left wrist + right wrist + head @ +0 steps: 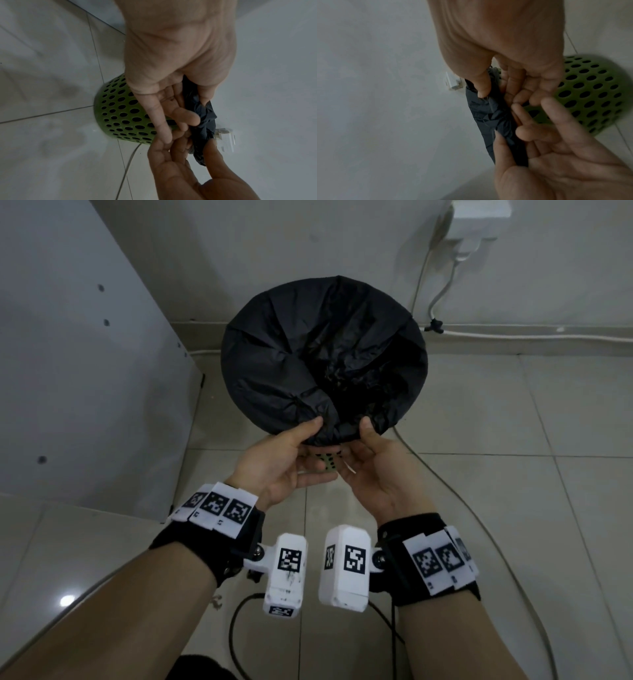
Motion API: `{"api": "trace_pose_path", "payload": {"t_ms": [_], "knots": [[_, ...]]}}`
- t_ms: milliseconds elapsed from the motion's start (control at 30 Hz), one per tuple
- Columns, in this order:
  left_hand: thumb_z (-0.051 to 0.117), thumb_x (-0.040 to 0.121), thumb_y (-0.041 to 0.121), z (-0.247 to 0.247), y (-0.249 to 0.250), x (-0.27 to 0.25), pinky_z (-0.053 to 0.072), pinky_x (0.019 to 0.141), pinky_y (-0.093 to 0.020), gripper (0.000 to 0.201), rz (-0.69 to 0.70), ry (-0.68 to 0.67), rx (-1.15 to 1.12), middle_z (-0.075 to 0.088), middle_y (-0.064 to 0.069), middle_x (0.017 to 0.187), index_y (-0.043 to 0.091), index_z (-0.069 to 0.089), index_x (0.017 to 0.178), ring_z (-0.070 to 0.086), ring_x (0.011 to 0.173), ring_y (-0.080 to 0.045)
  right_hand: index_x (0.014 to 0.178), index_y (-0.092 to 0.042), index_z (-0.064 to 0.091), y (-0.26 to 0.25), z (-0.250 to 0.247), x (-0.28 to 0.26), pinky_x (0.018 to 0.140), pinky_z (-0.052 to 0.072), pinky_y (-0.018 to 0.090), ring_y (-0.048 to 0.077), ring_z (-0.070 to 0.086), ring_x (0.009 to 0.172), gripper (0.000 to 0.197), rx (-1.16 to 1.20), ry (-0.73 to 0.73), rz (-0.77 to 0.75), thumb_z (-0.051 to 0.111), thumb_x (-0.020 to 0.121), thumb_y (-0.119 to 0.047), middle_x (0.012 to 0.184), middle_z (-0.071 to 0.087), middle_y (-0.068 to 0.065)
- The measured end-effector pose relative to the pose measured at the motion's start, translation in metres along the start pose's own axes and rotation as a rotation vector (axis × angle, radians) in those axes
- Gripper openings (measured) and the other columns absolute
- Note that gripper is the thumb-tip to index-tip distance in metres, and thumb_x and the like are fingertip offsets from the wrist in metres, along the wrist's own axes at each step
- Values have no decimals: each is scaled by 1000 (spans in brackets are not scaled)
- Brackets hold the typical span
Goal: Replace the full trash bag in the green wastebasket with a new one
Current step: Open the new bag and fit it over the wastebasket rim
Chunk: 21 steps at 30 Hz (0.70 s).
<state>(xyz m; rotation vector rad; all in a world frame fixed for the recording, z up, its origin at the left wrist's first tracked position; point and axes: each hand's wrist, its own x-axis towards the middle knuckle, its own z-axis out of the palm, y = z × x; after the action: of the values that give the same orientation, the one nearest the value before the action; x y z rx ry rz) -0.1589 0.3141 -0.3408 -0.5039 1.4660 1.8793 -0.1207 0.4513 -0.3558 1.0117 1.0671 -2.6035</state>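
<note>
Black bag (pixel 322 354) covers the green basket (pixel 120 112) at my 12 o'clock. My left hand (pixel 284 463) and right hand (pixel 380 470) pinch its near edge, thumbs on top. Wall behind; open floor (pixel 513 440) toward 3.

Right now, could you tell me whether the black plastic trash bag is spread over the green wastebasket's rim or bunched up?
Spread: the black plastic trash bag covers the green perforated wastebasket's rim; both hands pinch its near edge.
</note>
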Motion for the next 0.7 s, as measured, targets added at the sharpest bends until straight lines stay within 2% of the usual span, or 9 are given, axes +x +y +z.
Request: {"api": "trace_pose_path", "payload": {"t_ms": [67,100,167,267,400,500,567,633,700], "knots": [[64,91,37,-6,2,2,61,68,-38,33,10,2,25,76,-10,86,12,69,112,55,48,-11,115,-15,65,5,0,2,79,51,32,11,59,69,22,-24,-9,-21,59,98,-28,75,70,-4],[64,91,37,-10,4,2,61,67,-38,32,17,10,39,76,-9,83,12,69,110,55,48,-11,119,-15,65,8,-1,2,81,52,34,12,61,73,27,-59,-27,-22,61,97,-30,80,71,-3],[64,91,34,-20,7,3,62,66,-40,27,36,43,59,74,-9,75,11,69,104,54,46,-11,119,-14,66,8,-5,3,86,57,40,18,64,85,32,-139,-50,-11,66,93,-33,89,71,2],[65,90,30,-44,14,2,63,65,-41,24,58,110,81,71,-11,69,9,67,100,53,44,-11,119,-7,65,0,-14,5,82,61,41,25,65,89,42,-94,6,-38,73,86,-33,96,68,12],[72,83,39,-69,20,3,60,64,-40,32,117,202,93,66,-10,69,10,68,94,60,51,-16,109,-5,65,-5,-10,9,82,61,39,29,64,93,28,38,-6,-7,72,87,-21,108,59,19],[73,81,48,-71,21,4,59,68,-41,42,182,229,58,73,-10,83,12,69,102,71,68,-22,110,-4,65,1,5,10,83,61,39,28,68,87,22,60,6,-9,68,92,-15,104,64,18],[72,81,47,-68,20,5,60,71,-41,47,208,205,39,75,-13,96,11,68,112,73,80,-25,105,-4,64,4,16,10,85,58,38,24,67,78,13,80,2,4,64,94,-11,89,67,12],[69,88,33,-63,19,5,60,70,-38,42,219,193,-30,72,-21,106,5,65,118,74,86,-27,100,-7,63,7,24,12,83,55,36,21,64,74,6,86,0,9,59,96,-10,80,66,8],[64,92,19,-61,19,6,60,72,-37,36,223,183,-110,70,-25,111,-2,61,121,73,88,-30,105,-7,64,8,28,14,78,57,37,21,66,79,11,86,10,-5,59,98,-14,83,69,6]]}}
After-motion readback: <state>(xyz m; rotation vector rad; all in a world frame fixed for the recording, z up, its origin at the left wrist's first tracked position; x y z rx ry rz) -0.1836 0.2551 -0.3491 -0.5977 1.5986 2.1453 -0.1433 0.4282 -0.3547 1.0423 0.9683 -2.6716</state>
